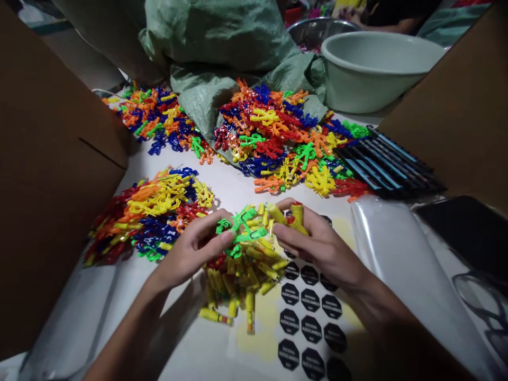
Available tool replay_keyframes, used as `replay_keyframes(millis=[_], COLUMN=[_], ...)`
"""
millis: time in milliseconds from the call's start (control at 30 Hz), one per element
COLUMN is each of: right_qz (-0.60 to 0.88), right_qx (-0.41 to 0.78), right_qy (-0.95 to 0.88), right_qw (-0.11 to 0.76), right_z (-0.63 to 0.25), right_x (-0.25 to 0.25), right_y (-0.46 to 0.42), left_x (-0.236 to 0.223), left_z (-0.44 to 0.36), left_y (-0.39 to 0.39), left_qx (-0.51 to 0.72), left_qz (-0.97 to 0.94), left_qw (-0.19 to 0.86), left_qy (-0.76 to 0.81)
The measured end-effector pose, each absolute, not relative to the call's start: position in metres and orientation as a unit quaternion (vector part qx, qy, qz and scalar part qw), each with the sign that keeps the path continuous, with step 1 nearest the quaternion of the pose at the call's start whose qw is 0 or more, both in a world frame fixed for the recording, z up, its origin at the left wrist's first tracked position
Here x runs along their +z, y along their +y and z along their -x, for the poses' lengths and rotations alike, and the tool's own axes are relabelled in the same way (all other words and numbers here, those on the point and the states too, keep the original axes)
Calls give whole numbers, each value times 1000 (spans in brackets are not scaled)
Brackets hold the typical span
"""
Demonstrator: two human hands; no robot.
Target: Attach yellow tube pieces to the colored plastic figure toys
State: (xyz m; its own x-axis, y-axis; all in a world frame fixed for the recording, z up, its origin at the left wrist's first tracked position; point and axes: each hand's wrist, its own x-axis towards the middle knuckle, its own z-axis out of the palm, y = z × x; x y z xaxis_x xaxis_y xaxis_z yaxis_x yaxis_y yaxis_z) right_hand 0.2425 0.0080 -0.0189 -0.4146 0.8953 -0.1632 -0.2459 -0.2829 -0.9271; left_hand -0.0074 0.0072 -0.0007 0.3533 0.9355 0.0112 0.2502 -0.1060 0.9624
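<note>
Pinched between the thumb and fingers of my left hand (202, 241) is a bright green plastic toy figure (248, 225). My right hand (317, 238) is closed around several small yellow tubes (296, 216) with red ends, one of them pointing toward the green figure. Under both hands lies a heap of similar yellow tubes (250, 272), partly hidden by the fingers. A sheet of black octagonal stickers (310, 300) lies below my right hand and forearm. Left of my left hand is a pile of coloured figures and tubes (159, 211).
Loose coloured figures (273, 132) spill from a green sack (222, 37) at the back. A pale basin (377, 74) and a metal bowl (321, 26) stand behind, near another person's arm (397, 25). Dark strips (389, 164), a phone-like black slab (464, 227) and glasses (476, 296) lie right. Cardboard walls (51, 174) flank both sides.
</note>
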Motion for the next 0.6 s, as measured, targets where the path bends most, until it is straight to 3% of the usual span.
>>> replay_keyframes(millis=[200,600], right_qz=[341,321], right_qx=[703,624], right_qy=[-512,-616], right_qw=[357,357], right_z=[-247,-249], right_x=[-15,-16], right_y=[9,11], left_x=[0,1], left_z=[14,10], left_y=[7,6], left_qx=[321,282], left_qz=[-722,-734], left_qw=[439,515], left_qy=[428,343])
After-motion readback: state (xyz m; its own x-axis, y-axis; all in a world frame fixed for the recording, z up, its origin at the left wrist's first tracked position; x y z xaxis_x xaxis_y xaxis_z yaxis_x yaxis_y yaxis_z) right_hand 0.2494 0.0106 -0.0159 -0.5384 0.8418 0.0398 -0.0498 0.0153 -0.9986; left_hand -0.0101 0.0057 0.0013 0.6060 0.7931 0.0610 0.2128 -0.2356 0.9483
